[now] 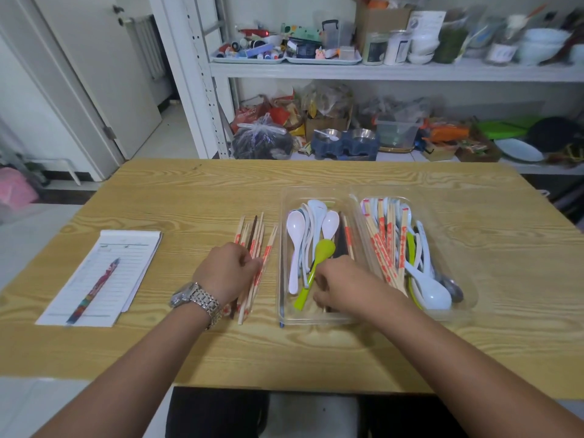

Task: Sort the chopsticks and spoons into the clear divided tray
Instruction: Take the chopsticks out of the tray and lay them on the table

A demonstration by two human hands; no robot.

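Observation:
A clear divided tray (317, 320) lies on the wooden table, right of centre. Its left compartment holds white spoons (296, 229), a green spoon (323, 251) and a few chopsticks (347, 238). My right hand (343, 287) reaches into this compartment, fingers curled around the near ends of those chopsticks. The right compartment holds many wooden chopsticks (380, 248) mixed with white, green and metal spoons (431, 292). Left of the tray, a loose bundle of chopsticks (256, 230) lies on the table, and my left hand (226, 270), watch on its wrist, grips its middle.
A lined notepad (126, 248) with a colourful pen (93, 292) lies at the table's left. A thin blue stick (281, 311) runs along the tray's left wall. Behind the table stand white shelves (379, 71) crowded with boxes, bowls and bags. A door (94, 74) is at the far left.

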